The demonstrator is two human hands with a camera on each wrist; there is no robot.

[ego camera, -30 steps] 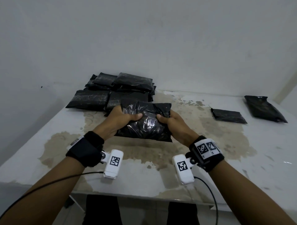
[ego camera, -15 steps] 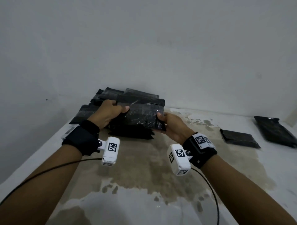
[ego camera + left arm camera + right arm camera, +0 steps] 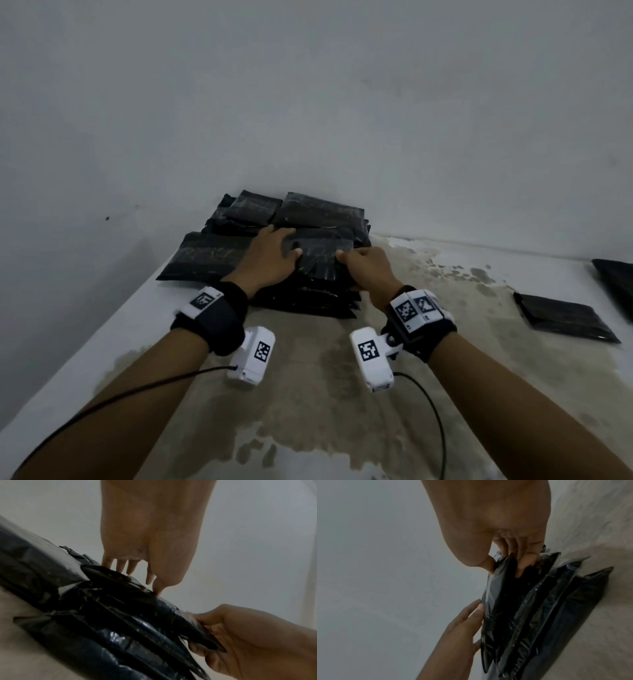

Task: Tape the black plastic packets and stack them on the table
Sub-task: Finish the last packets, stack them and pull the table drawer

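A black plastic packet (image 3: 322, 255) lies on top of a stack of black packets (image 3: 308, 303) at the far left of the table, near the wall. My left hand (image 3: 270, 253) rests flat on the packet's left end, fingers straight (image 3: 120, 565). My right hand (image 3: 366, 267) pinches its right edge, thumb on top and fingers underneath (image 3: 520, 569). In the right wrist view the left hand (image 3: 464, 622) lies flat against the top packet (image 3: 503, 588), with several packet edges layered below it.
More black packets (image 3: 205, 257) lie piled beside and behind the stack against the white wall. Two separate black packets (image 3: 565, 318) (image 3: 616, 284) lie on the right of the stained white table (image 3: 342, 394). The table's left edge runs close to the stack.
Both hands carried the packet away from me to the far left and set it down on the stack. The left hand went from gripping it to lying flat on top.
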